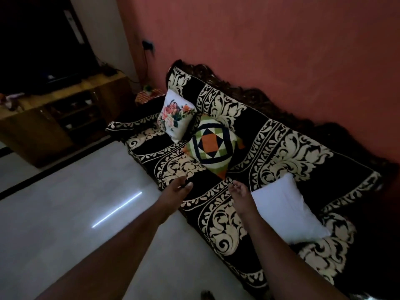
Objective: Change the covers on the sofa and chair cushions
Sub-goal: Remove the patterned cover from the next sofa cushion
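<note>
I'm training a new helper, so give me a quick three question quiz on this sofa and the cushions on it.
1. True or false: the left hand grips a cushion.
2. Which cushion lies nearest the right hand? A floral cushion B geometric cushion C plain white cushion
3. How many cushions lie on the sofa?

Key: 1 false, both hands are empty. 2 C. 3 three.

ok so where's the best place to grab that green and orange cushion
Probably by the bottom corner of the cushion. It leans on the sofa back standing on a point, and that corner faces both open hands, left and right. Come from the front.
</note>
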A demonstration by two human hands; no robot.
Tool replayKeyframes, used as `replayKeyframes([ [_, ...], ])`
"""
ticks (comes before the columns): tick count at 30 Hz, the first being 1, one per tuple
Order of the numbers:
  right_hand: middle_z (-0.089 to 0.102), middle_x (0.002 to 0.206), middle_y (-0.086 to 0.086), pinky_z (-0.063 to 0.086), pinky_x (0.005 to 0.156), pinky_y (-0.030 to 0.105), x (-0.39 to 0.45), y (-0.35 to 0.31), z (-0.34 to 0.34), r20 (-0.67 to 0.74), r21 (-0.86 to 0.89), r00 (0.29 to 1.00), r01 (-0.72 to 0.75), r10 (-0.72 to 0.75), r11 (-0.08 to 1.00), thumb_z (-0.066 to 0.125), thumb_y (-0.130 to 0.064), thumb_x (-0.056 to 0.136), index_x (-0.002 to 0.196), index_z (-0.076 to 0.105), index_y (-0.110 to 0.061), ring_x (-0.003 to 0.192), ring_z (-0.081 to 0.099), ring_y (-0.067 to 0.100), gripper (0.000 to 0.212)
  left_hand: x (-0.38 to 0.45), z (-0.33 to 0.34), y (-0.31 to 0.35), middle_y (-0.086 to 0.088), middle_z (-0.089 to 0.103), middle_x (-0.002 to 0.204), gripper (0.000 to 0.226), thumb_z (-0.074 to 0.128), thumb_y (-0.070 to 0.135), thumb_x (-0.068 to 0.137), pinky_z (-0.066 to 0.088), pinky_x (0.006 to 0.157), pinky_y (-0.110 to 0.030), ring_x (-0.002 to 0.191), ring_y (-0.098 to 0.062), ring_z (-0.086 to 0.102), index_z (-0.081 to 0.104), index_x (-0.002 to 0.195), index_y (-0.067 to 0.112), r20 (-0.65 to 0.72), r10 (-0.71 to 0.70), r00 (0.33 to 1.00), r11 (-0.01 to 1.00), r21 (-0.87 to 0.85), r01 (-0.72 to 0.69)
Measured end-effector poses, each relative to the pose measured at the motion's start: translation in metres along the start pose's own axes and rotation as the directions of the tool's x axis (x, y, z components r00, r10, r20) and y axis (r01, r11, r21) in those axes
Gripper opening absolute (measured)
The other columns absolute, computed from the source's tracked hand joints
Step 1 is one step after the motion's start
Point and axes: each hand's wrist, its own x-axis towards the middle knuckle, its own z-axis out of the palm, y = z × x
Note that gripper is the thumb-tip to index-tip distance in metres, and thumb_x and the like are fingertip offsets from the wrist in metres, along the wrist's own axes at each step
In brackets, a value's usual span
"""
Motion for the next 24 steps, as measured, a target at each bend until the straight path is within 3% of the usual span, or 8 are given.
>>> replayKeyframes([
  [3,0.052,0.142,0.003,0.042,0.107,0.04,0.03,-0.011,0.019,0.0,-0.053,1.0,-0.016,0.016,0.998,0.06,-0.043,0.098,0.14,0.048,-0.021,0.127,0.05,0.018,0.049,0.038,-0.021,-0.004,-0.001,0.047,0.15,0.061,0.059,0.047,0.097,0.045,0.075,-0.013,0.126,-0.014,0.052,0.042,0.15,0.024,0.019,-0.01,1.0,1.0,0.009,0.01],
  [7,0.051,0.141,0.008,0.042,0.103,0.034,0.078,-0.02,0.047,-0.066,-0.094,0.998,-0.022,0.015,0.995,0.058,-0.036,0.1,0.141,0.048,-0.014,0.119,0.05,0.016,0.048,0.102,-0.055,-0.01,0.003,0.047,0.146,0.061,0.058,0.045,0.098,0.045,0.066,-0.007,0.118,-0.01,0.052,0.04,0.151,0.023,0.058,-0.021,0.998,1.0,0.005,0.021],
  [11,0.051,0.139,0.007,0.04,0.095,0.029,0.116,-0.028,0.077,-0.137,-0.098,0.99,-0.036,0.023,0.994,0.058,-0.035,0.1,0.141,0.047,-0.012,0.116,0.049,0.014,0.048,0.169,-0.093,-0.017,0.001,0.049,0.148,0.064,0.061,0.052,0.094,0.048,0.076,-0.015,0.125,-0.016,0.054,0.044,0.148,0.022,0.097,-0.02,0.995,1.0,0.019,0.018],
  [17,0.05,0.144,0.005,0.043,0.106,0.038,0.156,-0.046,0.114,-0.248,-0.072,0.967,-0.069,0.05,0.995,0.058,-0.038,0.099,0.142,0.047,-0.016,0.118,0.049,0.013,0.049,0.252,-0.133,-0.003,-0.001,0.055,0.14,0.063,0.063,0.051,0.093,0.052,0.093,-0.033,0.119,-0.017,0.06,0.046,0.147,0.021,0.21,-0.036,0.977,0.997,0.081,0.019],
  [22,0.051,0.141,0.003,0.043,0.101,0.035,0.196,-0.053,0.123,-0.285,-0.038,0.954,-0.113,0.097,0.993,0.057,-0.039,0.1,0.143,0.047,-0.017,0.116,0.05,0.014,0.049,0.322,-0.145,0.012,-0.001,0.058,0.137,0.071,0.066,0.06,0.087,0.056,0.092,-0.037,0.113,-0.015,0.064,0.048,0.145,0.022,0.262,-0.058,0.963,0.982,0.191,0.007],
  [24,0.053,0.14,0.005,0.043,0.098,0.033,0.217,-0.051,0.12,-0.327,-0.008,0.94,-0.112,0.103,0.994,0.058,-0.035,0.1,0.141,0.049,-0.015,0.117,0.052,0.015,0.046,0.349,-0.14,0.021,-0.001,0.061,0.132,0.061,0.065,0.05,0.093,0.054,0.085,-0.028,0.106,-0.012,0.066,0.05,0.144,0.02,0.268,-0.039,0.963,0.966,0.257,-0.033],
])
